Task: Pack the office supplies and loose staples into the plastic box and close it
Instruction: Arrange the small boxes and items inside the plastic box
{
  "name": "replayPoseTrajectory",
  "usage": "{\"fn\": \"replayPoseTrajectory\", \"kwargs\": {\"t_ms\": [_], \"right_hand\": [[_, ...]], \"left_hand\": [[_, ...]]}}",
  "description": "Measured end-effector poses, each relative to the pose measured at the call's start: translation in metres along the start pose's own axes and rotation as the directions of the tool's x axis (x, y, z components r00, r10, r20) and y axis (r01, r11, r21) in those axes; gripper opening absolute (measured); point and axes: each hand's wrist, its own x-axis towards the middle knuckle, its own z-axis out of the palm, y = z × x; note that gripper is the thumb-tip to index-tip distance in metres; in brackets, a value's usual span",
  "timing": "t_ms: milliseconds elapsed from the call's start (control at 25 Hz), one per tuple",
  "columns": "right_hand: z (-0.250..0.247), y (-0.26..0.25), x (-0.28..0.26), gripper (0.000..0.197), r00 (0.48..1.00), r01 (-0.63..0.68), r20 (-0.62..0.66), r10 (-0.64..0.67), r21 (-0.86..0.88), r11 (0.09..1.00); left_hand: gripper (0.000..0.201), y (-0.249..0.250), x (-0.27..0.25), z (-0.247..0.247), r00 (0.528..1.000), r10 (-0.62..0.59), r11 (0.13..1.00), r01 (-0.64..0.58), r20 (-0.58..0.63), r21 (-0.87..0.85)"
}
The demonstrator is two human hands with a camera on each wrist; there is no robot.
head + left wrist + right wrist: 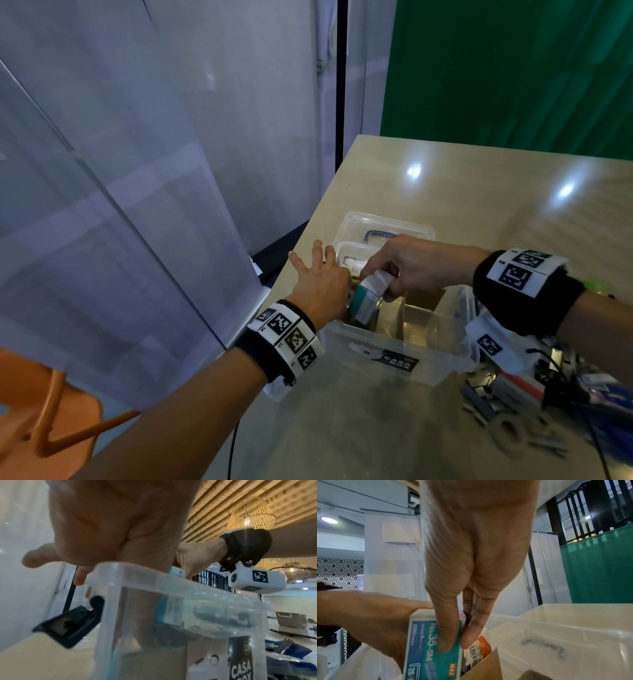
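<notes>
Right hand point(409, 265), thumb and fingers clamped on the teal-and-white staple box point(435, 646), tilted over the near-left corner of the clear plastic box point(394, 346). Left hand point(320, 284) spread flat, fingers straight, against the staple box's far side. Lid point(383, 228) lying just beyond, on the table point(479, 192).

Table point(479, 192): light wood-look top, glossy, with two light glints toward the far edge.
Plastic box point(394, 346): clear, open, near the left edge.
Lid point(380, 228): clear, just beyond the box.
Loose supplies point(534, 394): blurred heap right of the box, by the near edge.
</notes>
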Motion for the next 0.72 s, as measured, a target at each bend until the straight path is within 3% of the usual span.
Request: {"fn": "replayPoseTrajectory", "kwargs": {"t_ms": [200, 720], "right_hand": [[-0.0006, 0.0016, -0.0010, 0.040, 1.000, 0.003, 0.003, -0.003, 0.001, 1.000], [0.0023, 0.0024, -0.0036, 0.042, 1.000, 0.004, 0.001, -0.004, -0.045, 0.999]], "left_hand": [[0.056, 0.0039, -0.0010, -0.0016, 1.000, -0.019, 1.000, 0.019, -0.004, 0.024], [0.066, 0.0071, 0.0003, 0.0062, 0.998, -0.048, 0.996, 0.044, -0.042, -0.082]]}}
